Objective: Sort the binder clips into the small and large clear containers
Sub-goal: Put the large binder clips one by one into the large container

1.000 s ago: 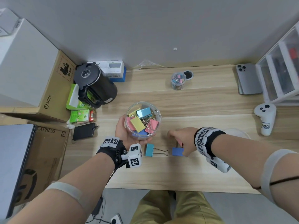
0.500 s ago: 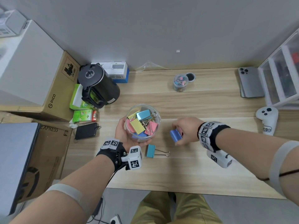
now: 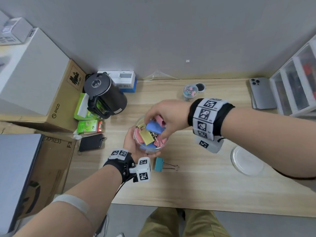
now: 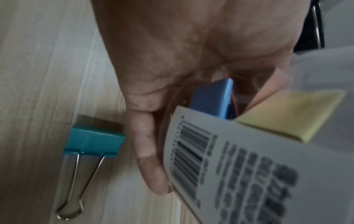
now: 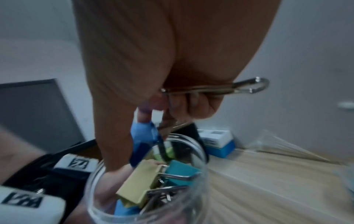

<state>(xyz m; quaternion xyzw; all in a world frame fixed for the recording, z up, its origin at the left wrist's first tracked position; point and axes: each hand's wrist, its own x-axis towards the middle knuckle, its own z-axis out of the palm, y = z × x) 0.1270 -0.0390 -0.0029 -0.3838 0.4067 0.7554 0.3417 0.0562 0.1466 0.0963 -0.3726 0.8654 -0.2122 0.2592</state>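
Note:
My left hand (image 3: 132, 145) grips the large clear container (image 3: 157, 147) just above the desk; it holds several big coloured binder clips, among them a yellow clip (image 3: 145, 136). My right hand (image 3: 164, 117) is over the container's mouth and pinches a blue binder clip (image 3: 153, 127) by its wire handles, its body at the rim. The right wrist view shows that blue binder clip (image 5: 142, 134) under my fingers, above the large clear container (image 5: 191, 145). A teal binder clip (image 3: 159, 164) lies on the desk in front of the container, and this teal clip (image 4: 93, 140) shows beside my left thumb. The small clear container (image 3: 189, 92) of small clips stands at the back.
A black kettle (image 3: 104, 96), green boxes (image 3: 89, 126) and a black card holder (image 3: 90, 142) sit left of the container. A white lid (image 3: 247, 160) lies on the wooden desk (image 3: 205, 182) at the right. A phone (image 3: 261, 93) and clear drawers (image 3: 297, 82) stand far right, a small black lid (image 3: 200, 86) by the small container.
My right hand lifted the blue clip off the desk and carried it left and up to the mouth of the large container. The left hand kept holding the container.

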